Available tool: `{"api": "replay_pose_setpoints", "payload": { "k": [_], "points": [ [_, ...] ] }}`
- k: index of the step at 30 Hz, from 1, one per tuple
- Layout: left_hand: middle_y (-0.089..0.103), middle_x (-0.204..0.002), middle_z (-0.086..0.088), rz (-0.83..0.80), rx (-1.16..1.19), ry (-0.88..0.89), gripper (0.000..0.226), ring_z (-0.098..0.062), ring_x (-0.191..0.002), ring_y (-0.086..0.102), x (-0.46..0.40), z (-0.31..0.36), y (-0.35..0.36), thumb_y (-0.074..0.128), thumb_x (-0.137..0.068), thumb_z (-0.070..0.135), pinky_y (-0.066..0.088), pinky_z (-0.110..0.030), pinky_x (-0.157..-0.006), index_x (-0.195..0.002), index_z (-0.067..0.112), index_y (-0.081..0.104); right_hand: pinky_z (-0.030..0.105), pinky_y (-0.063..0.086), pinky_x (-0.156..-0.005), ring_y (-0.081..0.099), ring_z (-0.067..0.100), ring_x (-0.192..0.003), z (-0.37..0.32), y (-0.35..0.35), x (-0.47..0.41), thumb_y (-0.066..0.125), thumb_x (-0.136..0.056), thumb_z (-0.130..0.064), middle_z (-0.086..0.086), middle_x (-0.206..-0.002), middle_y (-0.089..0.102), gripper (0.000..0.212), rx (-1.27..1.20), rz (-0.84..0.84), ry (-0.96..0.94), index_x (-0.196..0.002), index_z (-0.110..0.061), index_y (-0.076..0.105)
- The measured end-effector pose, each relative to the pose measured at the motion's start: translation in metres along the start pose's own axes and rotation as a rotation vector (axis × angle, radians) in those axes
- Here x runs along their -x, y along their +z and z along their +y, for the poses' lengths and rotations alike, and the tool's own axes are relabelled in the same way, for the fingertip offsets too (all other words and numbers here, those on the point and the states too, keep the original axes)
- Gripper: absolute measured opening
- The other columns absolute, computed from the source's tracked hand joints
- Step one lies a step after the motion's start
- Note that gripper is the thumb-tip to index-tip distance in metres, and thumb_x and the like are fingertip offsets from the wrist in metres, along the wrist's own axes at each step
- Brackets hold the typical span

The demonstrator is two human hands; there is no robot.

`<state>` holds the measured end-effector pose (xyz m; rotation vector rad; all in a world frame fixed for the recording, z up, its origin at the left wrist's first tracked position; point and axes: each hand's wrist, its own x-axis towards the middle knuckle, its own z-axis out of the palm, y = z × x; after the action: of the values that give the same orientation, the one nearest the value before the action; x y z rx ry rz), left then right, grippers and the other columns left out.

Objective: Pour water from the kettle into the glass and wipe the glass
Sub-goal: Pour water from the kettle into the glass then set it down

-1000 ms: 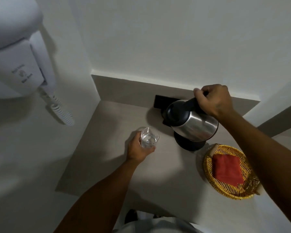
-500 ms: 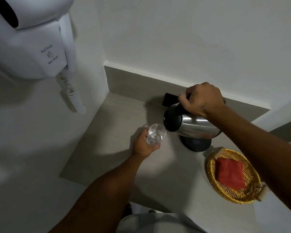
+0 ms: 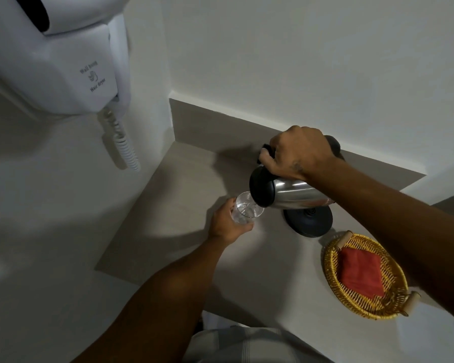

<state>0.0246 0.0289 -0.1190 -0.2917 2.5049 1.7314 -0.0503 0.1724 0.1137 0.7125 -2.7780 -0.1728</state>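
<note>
A steel kettle with a black lid is lifted off its round black base and tipped steeply to the left. My right hand grips its black handle from above. The kettle's mouth hangs right over the rim of a small clear glass that holds some water. My left hand is wrapped around the glass from the left, near the counter. A folded red cloth lies in a wicker basket at the right.
The yellow wicker basket with wooden handles sits at the counter's right. A white wall-mounted hair dryer with a coiled cord hangs at upper left. Walls close the counter at the back and left.
The kettle has tipped further and moved left until its mouth is over the glass. My left hand has kept the glass near the same spot.
</note>
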Motion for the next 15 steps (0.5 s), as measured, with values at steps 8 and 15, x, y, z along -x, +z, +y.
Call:
{"api": "replay_pose_setpoints", "payload": {
  "k": [8,15],
  "points": [
    [0.075,-0.113,-0.003,-0.003,-0.014,0.005,0.075,-0.022,-0.102,0.071,0.001,0.003,-0.001,0.097,-0.055,0.021,0.06,-0.043,-0.088,-0.122,0.019,0.065,0.023,0.028,-0.049,0.038,0.018,-0.04,0.001,-0.007,-0.007,0.044,-0.088,-0.045,0.001,-0.046,0.039,0.046,0.054,-0.025,-0.039,-0.054,-0.015,0.048],
    [0.074,-0.11,-0.003,0.003,-0.017,0.007,0.072,-0.023,-0.1,0.07,0.001,0.006,-0.002,0.098,-0.055,0.021,0.059,-0.043,-0.087,-0.118,0.016,0.065,0.022,0.028,-0.049,0.036,0.016,-0.039,0.005,-0.017,-0.01,0.045,-0.086,-0.044,0.0,-0.044,0.037,0.045,0.081,-0.021,-0.037,-0.049,-0.019,0.037]
  ]
}}
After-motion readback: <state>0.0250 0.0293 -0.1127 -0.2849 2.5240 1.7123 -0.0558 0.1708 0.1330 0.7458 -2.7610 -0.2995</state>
